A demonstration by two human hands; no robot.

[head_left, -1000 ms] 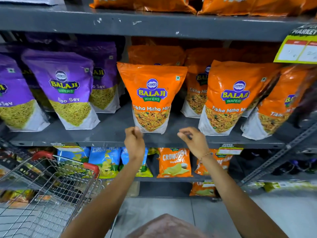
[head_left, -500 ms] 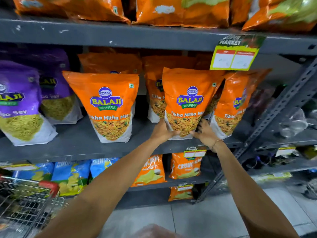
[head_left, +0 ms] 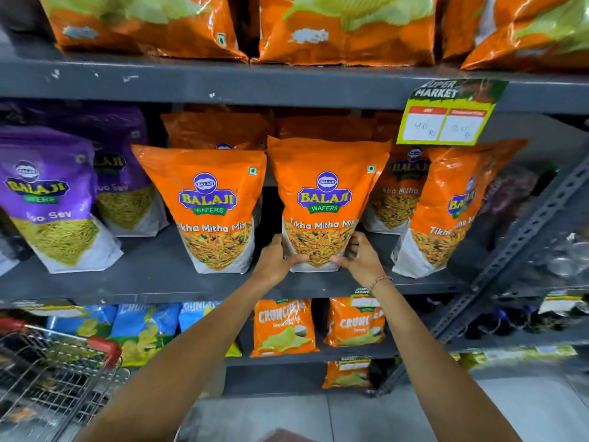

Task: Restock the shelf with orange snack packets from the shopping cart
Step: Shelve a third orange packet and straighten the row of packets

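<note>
An orange Balaji Tikha Mitha Mix packet (head_left: 325, 199) stands upright on the grey middle shelf (head_left: 153, 275). My left hand (head_left: 276, 260) grips its lower left corner and my right hand (head_left: 358, 258) grips its lower right corner. A second orange packet (head_left: 207, 205) stands just to its left, untouched. A third orange packet (head_left: 446, 212) leans at the right, and more orange packets sit behind in shadow. The shopping cart (head_left: 54, 371) with red handle ends shows at the lower left; what it holds is blurred.
Purple Balaji sev packets (head_left: 47, 199) fill the shelf's left part. Orange chip bags (head_left: 344, 27) line the top shelf. A yellow price tag (head_left: 446, 122) hangs from its edge. Blue and orange Crunchex bags (head_left: 283, 327) sit on the lower shelf. A slanted metal brace (head_left: 522, 237) runs at the right.
Both hands left the first orange packet and moved right onto the neighbouring one, closing on its bottom corners. The view panned right and came closer to the shelf.
</note>
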